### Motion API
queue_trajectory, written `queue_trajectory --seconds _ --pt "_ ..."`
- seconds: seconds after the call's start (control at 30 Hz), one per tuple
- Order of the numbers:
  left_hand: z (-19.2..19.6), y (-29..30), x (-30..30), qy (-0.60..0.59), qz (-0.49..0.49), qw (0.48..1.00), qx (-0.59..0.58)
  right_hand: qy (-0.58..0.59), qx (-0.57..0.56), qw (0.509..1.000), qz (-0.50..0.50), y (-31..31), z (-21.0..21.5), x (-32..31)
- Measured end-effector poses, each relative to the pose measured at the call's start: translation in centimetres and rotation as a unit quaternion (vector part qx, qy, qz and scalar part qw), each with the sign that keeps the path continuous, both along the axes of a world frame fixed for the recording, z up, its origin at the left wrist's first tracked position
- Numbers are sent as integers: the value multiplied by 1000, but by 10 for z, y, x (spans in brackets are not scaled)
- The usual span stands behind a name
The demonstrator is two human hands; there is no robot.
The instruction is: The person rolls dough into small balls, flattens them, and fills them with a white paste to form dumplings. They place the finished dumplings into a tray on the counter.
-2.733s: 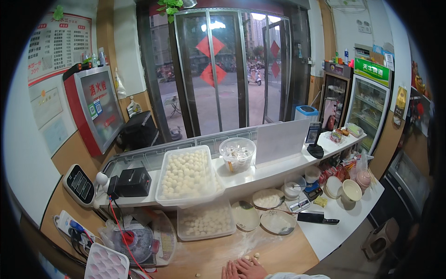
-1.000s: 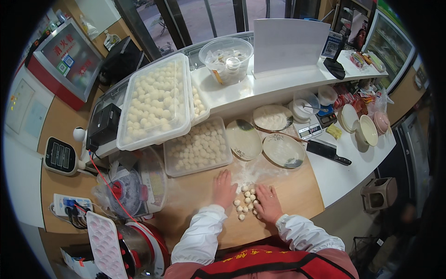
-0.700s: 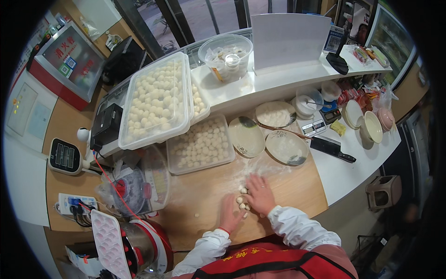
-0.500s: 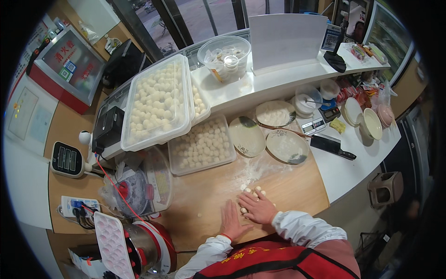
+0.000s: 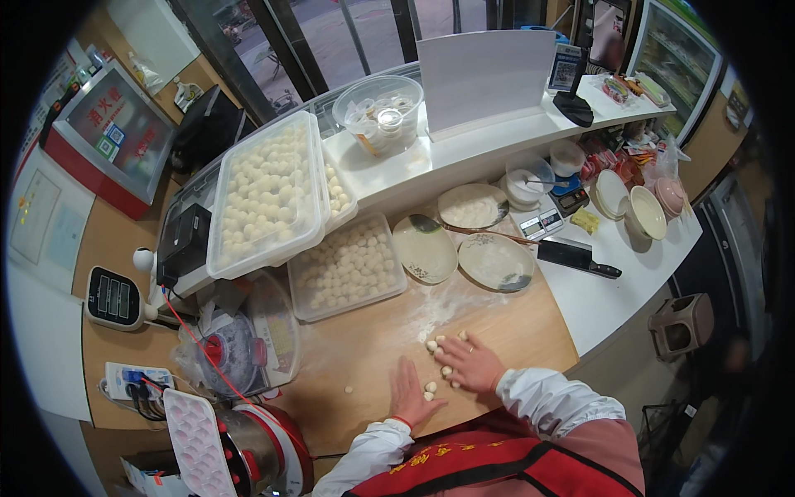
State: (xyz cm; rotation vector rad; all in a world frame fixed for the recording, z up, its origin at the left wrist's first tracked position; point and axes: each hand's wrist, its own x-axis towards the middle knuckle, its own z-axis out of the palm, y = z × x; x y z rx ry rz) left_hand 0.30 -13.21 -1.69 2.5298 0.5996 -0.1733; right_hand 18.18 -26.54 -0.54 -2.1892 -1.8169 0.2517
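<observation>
My right hand (image 5: 472, 367) lies palm down with its fingers spread over several small white dough balls (image 5: 432, 345) on the floured wooden board (image 5: 530, 331). Some balls show past its fingertips and edge; what lies beneath the palm is hidden. To its left my left hand (image 5: 407, 396) rests on the board, fingers stretched out and holding nothing. Between the hands sit a few more dough balls (image 5: 430, 388). A single dough piece (image 5: 349, 389) lies apart at the left. Loose flour (image 5: 426, 311) is scattered beyond the hands.
Behind the board stand a tub of dough balls (image 5: 348, 267), larger stacked tubs (image 5: 269, 190) and shallow plates (image 5: 497, 262). A cleaver (image 5: 571, 255) lies at the right, near a small scale (image 5: 542, 224). A red mixer (image 5: 286, 435) stands at the near left.
My right hand has shifted a little away from my left, and dough balls now show between them. The left hand stays flat in about the same place. The whole view has turned slightly.
</observation>
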Motion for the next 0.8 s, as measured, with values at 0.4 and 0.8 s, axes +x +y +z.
queue_trajectory --seconds 0.4,0.8 --pt "-4 -1 16 -35 11 999 -1 103 9 984 -142 -35 0 -18" --pt "-11 -5 7 -7 10 1000 -8 23 28 998 -45 26 -9 -34"
